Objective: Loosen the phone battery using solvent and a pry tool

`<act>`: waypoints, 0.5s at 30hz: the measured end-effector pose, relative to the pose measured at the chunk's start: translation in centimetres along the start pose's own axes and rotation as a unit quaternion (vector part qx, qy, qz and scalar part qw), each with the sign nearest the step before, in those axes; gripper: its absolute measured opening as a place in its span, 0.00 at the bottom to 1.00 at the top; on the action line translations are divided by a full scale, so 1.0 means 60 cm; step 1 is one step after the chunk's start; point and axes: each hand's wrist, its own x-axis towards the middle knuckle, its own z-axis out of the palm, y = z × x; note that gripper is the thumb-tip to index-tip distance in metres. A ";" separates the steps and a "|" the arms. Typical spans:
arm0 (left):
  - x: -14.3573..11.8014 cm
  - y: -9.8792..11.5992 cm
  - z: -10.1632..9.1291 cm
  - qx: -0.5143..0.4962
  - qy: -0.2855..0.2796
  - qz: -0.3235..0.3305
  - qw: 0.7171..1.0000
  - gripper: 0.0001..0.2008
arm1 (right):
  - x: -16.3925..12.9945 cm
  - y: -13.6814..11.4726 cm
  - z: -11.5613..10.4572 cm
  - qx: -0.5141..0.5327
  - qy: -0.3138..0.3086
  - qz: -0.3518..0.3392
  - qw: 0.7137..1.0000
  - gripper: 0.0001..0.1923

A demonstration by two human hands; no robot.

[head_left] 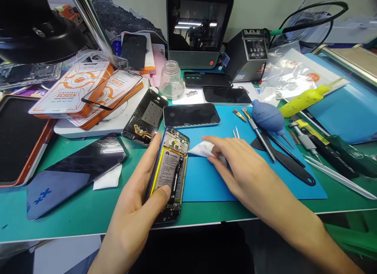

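"Where's the opened Huawei phone [174, 172]?"

"In the left hand [137, 205], over the left edge of the blue mat [203, 183] on the counter [79, 215]. The thumb lies on the battery [165, 168] while the fingers brace the side, probably to keep it steady, insides facing up."

"And the right hand [246, 164]?"

"Thumb and forefinger pinch a white wipe [202, 149], its pointed corner at the frame's right edge, presumably to suit a narrow spot."

"The dust blower [268, 116]?"

"Right of the mat's middle, likely for easy reach."
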 end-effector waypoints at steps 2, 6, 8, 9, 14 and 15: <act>0.001 -0.001 0.001 0.002 0.000 0.001 1.000 0.35 | -0.003 0.013 -0.010 -0.013 -0.029 -0.010 0.999 0.25; 0.003 0.000 0.002 0.005 0.001 0.001 1.000 0.35 | 0.006 0.037 -0.021 -0.003 -0.057 -0.029 0.998 0.13; 0.004 0.000 0.001 0.004 -0.001 -0.002 1.000 0.35 | 0.012 0.043 -0.022 0.006 -0.049 -0.021 0.999 0.09; 0.004 0.000 0.001 0.002 -0.001 -0.004 1.000 0.34 | 0.013 0.044 -0.021 0.014 -0.045 -0.020 0.999 0.09; 0.001 -0.001 0.001 0.006 0.008 0.001 1.000 0.35 | 0.005 0.030 -0.012 0.072 -0.007 -0.013 0.997 0.03; 0.000 0.000 0.002 0.008 0.010 0.005 1.000 0.34 | 0.002 0.022 -0.008 0.083 0.008 -0.004 0.996 0.02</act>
